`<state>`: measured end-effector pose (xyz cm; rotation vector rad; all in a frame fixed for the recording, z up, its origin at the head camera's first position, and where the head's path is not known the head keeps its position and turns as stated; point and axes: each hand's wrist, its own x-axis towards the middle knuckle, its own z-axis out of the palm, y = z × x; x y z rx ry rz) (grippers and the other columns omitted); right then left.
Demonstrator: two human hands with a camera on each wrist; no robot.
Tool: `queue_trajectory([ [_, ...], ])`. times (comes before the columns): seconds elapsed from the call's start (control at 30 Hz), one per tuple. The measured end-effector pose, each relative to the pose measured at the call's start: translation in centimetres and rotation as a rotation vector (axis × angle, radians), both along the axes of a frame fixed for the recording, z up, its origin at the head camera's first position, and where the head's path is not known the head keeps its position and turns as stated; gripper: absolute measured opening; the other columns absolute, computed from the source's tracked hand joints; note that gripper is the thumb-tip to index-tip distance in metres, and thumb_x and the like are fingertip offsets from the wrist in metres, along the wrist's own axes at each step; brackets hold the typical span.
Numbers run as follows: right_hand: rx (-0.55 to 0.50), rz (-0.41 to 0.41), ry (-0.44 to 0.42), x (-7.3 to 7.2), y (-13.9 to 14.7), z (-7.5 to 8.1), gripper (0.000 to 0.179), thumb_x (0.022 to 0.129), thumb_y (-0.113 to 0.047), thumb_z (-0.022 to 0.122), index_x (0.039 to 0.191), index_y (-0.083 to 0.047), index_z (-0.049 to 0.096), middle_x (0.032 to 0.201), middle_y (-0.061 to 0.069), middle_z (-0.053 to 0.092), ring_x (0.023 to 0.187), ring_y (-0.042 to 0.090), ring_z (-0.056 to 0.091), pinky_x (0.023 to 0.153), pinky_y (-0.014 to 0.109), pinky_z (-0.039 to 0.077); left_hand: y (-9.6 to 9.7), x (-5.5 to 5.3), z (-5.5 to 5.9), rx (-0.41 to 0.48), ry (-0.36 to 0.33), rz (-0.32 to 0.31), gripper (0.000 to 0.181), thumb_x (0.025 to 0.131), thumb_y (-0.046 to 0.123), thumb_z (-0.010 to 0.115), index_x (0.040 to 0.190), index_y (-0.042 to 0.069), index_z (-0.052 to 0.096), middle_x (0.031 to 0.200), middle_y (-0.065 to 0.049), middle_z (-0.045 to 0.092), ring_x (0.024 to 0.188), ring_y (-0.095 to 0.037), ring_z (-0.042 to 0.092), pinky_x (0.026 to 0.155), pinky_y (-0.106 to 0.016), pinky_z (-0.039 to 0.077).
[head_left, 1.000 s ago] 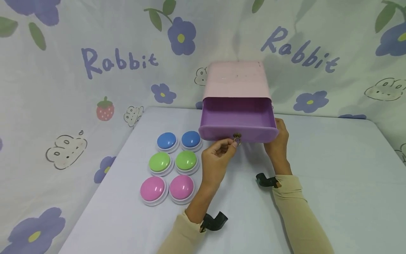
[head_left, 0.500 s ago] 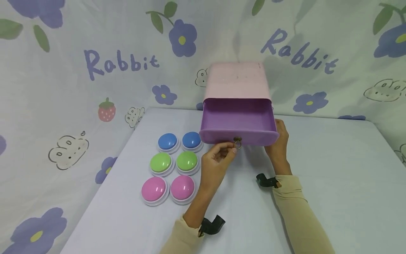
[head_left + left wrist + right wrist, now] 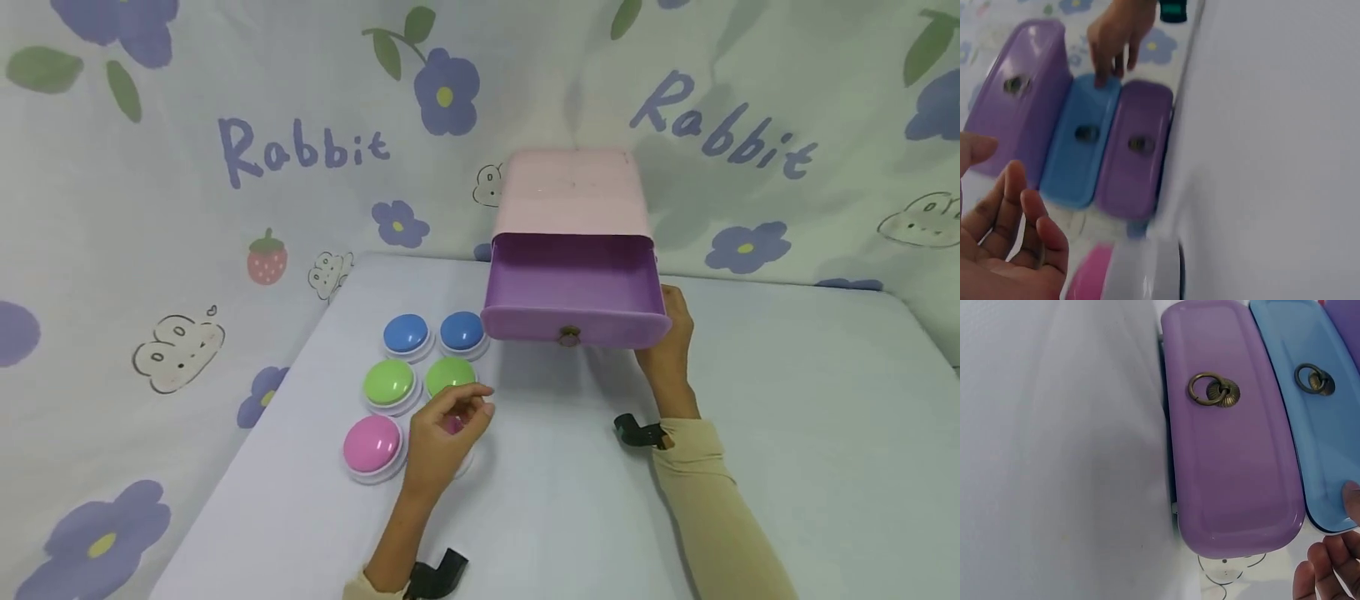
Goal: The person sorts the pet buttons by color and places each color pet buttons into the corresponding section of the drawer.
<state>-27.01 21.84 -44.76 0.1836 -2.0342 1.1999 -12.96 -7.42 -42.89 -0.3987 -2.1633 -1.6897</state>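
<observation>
In the head view a pink drawer cabinet (image 3: 573, 192) stands at the back of the table, its purple top drawer (image 3: 573, 325) pulled out with a bare interior. My left hand (image 3: 446, 433) hovers over the push buttons, fingers loosely bent around nothing. Partly behind the cabinet's right side is my right hand (image 3: 670, 342). The right wrist view shows its thumb (image 3: 1352, 501) resting on the end of the blue middle drawer (image 3: 1329, 431), its other fingers relaxed beside it. Below that drawer is a purple bottom drawer (image 3: 1235, 456) with a brass ring pull (image 3: 1207, 389).
Left of the cabinet, round push buttons on white bases form rows: blue (image 3: 406, 333), green (image 3: 388, 382) and pink (image 3: 372, 443). My left hand partly covers one pink button. A printed cloth (image 3: 300, 75) hangs behind the white table (image 3: 810, 433).
My left hand, which pinched the top drawer's ring, has let go and moved left and toward me. The drawer slid slightly outward beforehand. My right hand stays by the cabinet.
</observation>
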Motion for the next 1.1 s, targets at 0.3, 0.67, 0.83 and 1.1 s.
queue_trajectory([
  [0.3,-0.021,-0.016,0.011,-0.2,0.3,0.3,0.021,0.086,0.014,0.06,0.107,0.014,0.063,0.108,0.027,0.06,0.097,0.037,0.061,0.084,0.031,0.044,-7.2,2.8,-1.6,-0.107,-0.138,0.36,0.031,0.084,0.009,0.081,0.112,0.02,0.075,0.097,0.003,0.062,0.092,-0.019,0.051,0.077,-0.025,0.042],
  [0.67,-0.061,-0.06,-0.037,0.2,0.7,0.2,0.023,0.083,0.012,0.059,0.106,0.018,0.058,0.104,0.03,0.058,0.094,0.039,0.06,0.081,0.017,0.039,-11.6,4.8,-2.8,-0.307,-0.289,0.457,0.064,0.077,0.019,0.088,0.134,0.014,0.06,0.125,-0.007,0.05,0.109,-0.021,0.039,0.086,-0.043,0.033],
  [0.83,-0.091,-0.067,-0.059,0.1,0.4,0.0,0.025,0.082,0.011,0.058,0.107,0.017,0.056,0.102,0.03,0.059,0.091,0.033,0.058,0.08,0.017,0.038,-12.4,5.4,-3.4,-0.336,-0.363,0.464,0.071,0.076,0.022,0.089,0.138,0.016,0.057,0.129,-0.008,0.046,0.114,-0.023,0.038,0.091,-0.044,0.034],
  [1.1,-0.123,-0.056,-0.104,0.0,-0.7,-0.3,0.027,0.081,0.011,0.058,0.108,0.015,0.058,0.101,0.024,0.059,0.089,0.008,0.051,0.081,0.019,0.039,-13.0,5.7,-3.8,-0.425,-0.447,0.459,0.085,0.073,0.032,0.09,0.144,0.011,0.049,0.132,-0.014,0.039,0.128,-0.034,0.028,0.098,-0.052,0.034],
])
